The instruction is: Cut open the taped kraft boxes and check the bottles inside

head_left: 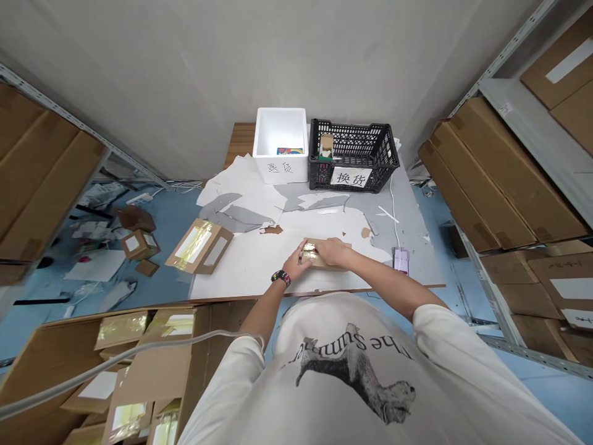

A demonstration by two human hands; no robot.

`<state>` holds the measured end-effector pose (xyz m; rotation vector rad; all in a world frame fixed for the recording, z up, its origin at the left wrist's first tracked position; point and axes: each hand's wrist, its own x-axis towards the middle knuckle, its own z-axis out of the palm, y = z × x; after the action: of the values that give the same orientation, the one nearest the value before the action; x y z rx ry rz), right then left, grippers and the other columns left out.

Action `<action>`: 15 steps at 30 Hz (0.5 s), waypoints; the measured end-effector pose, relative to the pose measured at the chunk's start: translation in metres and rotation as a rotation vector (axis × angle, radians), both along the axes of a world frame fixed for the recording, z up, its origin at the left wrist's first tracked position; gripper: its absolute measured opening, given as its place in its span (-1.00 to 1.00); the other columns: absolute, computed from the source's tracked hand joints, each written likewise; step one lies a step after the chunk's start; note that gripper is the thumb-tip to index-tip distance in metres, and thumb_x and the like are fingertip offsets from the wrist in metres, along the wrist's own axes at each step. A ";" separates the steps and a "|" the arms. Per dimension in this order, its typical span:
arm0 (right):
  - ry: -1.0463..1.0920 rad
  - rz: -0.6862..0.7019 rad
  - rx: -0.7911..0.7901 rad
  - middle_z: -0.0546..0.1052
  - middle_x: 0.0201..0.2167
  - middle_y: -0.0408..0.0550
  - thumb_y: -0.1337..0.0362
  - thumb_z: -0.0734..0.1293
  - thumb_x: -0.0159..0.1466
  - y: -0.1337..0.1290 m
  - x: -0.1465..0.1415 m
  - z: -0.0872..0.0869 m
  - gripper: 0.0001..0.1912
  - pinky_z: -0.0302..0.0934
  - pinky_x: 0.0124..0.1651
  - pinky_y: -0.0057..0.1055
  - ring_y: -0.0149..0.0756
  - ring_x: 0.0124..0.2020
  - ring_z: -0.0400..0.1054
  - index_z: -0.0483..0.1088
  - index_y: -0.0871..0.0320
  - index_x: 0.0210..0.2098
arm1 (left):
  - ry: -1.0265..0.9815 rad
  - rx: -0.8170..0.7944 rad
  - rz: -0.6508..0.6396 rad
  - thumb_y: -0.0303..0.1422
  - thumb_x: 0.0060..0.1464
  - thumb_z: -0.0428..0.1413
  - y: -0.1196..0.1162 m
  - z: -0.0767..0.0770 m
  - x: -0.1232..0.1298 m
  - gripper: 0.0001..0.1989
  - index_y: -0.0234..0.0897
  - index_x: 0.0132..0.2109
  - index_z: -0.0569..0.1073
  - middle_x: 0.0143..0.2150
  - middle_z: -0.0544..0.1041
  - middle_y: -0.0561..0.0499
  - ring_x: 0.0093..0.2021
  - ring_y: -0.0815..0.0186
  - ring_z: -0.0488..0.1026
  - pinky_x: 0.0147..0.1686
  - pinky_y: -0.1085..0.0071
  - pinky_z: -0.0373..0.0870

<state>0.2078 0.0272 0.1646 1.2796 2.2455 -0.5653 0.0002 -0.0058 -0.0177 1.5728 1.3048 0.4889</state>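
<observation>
Near the front edge of the table, now holding a long crosswise box by its left end with left hand, right hand on top, grip unclear.

Tub left of crate, box before

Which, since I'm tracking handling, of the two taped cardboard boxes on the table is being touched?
The cardboard box on the right, with the left hand and the right hand on it; the other taped box lies to its left, untouched.
</observation>
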 end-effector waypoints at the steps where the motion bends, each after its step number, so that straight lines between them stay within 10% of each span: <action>1: -0.010 -0.007 0.003 0.69 0.22 0.31 0.30 0.28 0.60 0.001 0.000 0.000 -0.68 0.42 0.26 -0.21 0.04 0.23 0.63 0.61 0.24 0.19 | 0.000 0.000 0.000 0.00 0.30 0.29 0.000 -0.001 0.000 0.10 0.07 0.77 -0.07 0.53 0.51 -0.10 0.17 0.07 0.65 0.24 0.10 0.57; 15: -0.151 -0.099 -0.032 0.70 0.17 0.40 0.41 0.37 0.49 -0.012 0.022 -0.018 -0.63 0.51 0.20 -0.13 0.11 0.21 0.65 0.63 0.29 0.22 | 0.046 0.002 -0.004 0.00 0.30 0.28 -0.001 0.004 0.001 0.09 0.09 0.77 -0.06 0.57 0.45 -0.09 0.15 0.05 0.64 0.22 0.09 0.56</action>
<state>0.2299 0.0156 0.1470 1.3759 2.0520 -0.5202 0.0014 -0.0065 -0.0142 1.5960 1.3364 0.4537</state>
